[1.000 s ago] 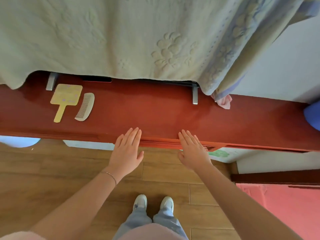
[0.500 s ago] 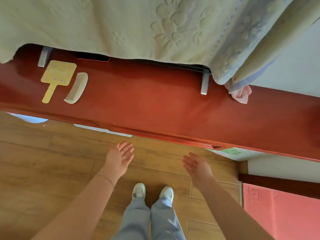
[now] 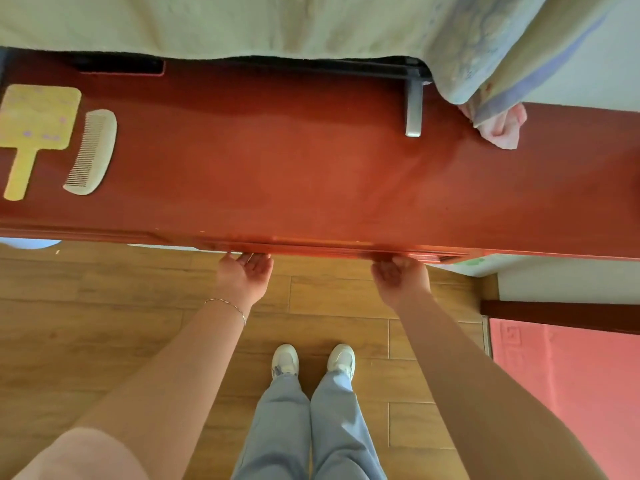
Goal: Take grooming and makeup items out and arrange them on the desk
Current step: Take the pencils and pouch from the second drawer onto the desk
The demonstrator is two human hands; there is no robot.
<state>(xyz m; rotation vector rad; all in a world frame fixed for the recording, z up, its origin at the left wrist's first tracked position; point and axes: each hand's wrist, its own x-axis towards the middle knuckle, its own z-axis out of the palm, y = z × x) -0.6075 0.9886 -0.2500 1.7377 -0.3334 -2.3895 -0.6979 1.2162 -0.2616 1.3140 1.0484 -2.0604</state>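
Observation:
A yellow hand mirror (image 3: pixel 34 123) and a cream comb (image 3: pixel 91 154) lie side by side at the left end of the red wooden desk (image 3: pixel 277 168). My left hand (image 3: pixel 244 275) and my right hand (image 3: pixel 401 278) are palm-up at the desk's front edge. Their fingers hook under the lip of the drawer front (image 3: pixel 329 250), so the fingertips are hidden. The drawer looks closed and nothing inside it shows.
A pale green blanket (image 3: pixel 242 22) hangs over the back of the desk, with a pink cloth (image 3: pixel 504 128) below its right corner. A grey metal bracket (image 3: pixel 414 109) rests on the desktop. On the wood floor (image 3: pixel 104 306), a pink mat (image 3: pixel 571 393) lies at the right.
Both hands left the desktop, dropped below the edge, turned palm-up and rose to hook under the drawer lip. The view moved closer to the desk.

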